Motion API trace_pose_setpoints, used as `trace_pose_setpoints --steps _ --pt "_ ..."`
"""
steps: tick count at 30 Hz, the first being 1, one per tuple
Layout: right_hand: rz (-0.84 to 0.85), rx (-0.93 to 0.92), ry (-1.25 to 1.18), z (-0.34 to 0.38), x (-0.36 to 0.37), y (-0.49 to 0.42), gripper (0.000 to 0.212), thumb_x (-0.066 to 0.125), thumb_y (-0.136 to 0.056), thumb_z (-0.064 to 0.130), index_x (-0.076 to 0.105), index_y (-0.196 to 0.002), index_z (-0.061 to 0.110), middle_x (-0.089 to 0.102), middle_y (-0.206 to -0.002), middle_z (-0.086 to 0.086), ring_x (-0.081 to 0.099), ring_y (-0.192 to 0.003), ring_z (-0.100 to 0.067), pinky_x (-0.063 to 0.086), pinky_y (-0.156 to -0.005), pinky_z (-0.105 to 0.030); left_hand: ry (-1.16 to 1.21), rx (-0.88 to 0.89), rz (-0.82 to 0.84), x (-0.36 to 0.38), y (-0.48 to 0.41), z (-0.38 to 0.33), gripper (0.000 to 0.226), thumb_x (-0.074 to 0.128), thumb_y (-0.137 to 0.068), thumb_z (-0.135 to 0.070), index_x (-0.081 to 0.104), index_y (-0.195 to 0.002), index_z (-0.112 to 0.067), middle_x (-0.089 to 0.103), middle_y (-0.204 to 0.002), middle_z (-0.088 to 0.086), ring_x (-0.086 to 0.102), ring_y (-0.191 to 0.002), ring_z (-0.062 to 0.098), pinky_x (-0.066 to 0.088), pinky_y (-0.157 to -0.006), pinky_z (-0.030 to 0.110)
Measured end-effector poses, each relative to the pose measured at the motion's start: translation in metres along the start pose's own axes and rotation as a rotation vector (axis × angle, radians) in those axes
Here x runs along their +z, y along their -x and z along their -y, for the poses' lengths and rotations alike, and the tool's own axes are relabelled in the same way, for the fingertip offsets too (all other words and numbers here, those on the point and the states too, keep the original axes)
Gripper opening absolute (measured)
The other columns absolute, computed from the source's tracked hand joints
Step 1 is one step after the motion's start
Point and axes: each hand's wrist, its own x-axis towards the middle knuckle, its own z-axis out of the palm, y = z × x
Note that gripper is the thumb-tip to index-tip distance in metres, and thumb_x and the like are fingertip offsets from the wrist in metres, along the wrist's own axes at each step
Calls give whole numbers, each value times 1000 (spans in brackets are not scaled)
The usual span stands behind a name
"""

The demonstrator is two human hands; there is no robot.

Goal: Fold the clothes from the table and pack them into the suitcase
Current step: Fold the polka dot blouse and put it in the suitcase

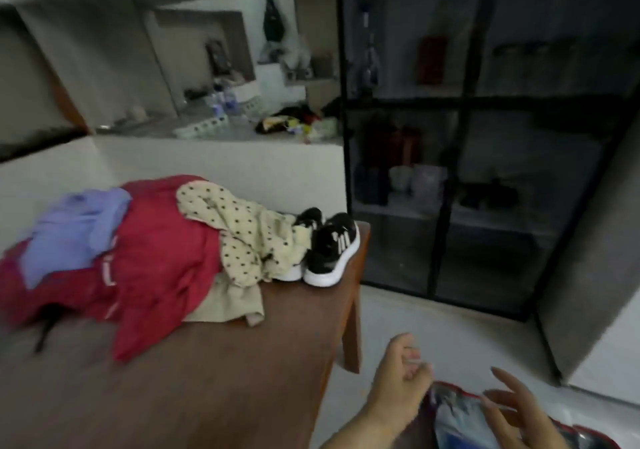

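A heap of clothes lies on the brown table (214,379): a lilac garment (76,233) on top at the left, a red garment (159,261) in the middle, a cream black-dotted piece (242,233) at the right, a beige piece (235,299) under it. The suitcase (453,417), red-edged with a shiny blue-grey inside, stands on the floor at the bottom right. My left hand (398,379) hovers at its left edge with fingers loosely curled, holding nothing I can see. My right hand (516,410) is over the suitcase with fingers spread.
A pair of black and white sneakers (329,251) stands at the table's far right corner. A dark glass-fronted cabinet (485,136) fills the right side. A cluttered counter (242,129) runs behind the table. Pale floor (433,327) lies between table and cabinet.
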Motion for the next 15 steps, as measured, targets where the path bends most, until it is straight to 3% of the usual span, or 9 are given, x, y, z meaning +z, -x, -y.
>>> trace_pose_setpoints --steps 3,5,6,10,12,15 --pt "100 -92 49 58 35 2 55 71 -79 14 52 -97 62 64 -93 -1 67 -70 -4 55 -75 -25 11 76 -135 -89 26 -38 38 56 -93 -2 40 -124 -17 53 -106 2 55 -74 -18 44 -73 9" --pt "178 -145 44 91 60 3 40 69 -72 37 51 -106 50 62 -96 3 67 -68 -5 55 -71 -30 39 92 -261 -143 51 -54 38 56 -92 0 42 -123 -15 56 -105 4 57 -75 -16 45 -67 11" --pt "223 -172 40 109 70 3 40 68 -73 40 50 -108 46 61 -98 6 67 -70 -5 53 -70 -28 37 106 -331 -167 64 -57 38 57 -91 0 43 -124 -14 58 -106 4 58 -76 -14 45 -66 11" --pt "404 -252 80 161 120 -5 48 68 -85 18 41 -109 48 58 -104 9 65 -69 0 50 -59 -15 -46 140 -523 -244 101 -57 37 60 -89 -2 47 -112 -29 61 -107 1 57 -82 1 47 -78 23" --pt "425 -301 129 176 147 -9 50 69 -84 19 41 -114 48 57 -108 9 63 -76 1 50 -63 -13 -75 150 -597 -273 101 -55 43 60 -88 1 47 -113 -31 60 -108 2 56 -86 6 48 -85 33" --pt "462 -347 145 195 190 -22 52 69 -84 23 41 -123 44 48 -117 15 57 -94 10 50 -82 -19 -79 141 -644 -313 81 -52 48 62 -86 4 46 -126 -16 60 -106 2 57 -79 2 48 -74 18"
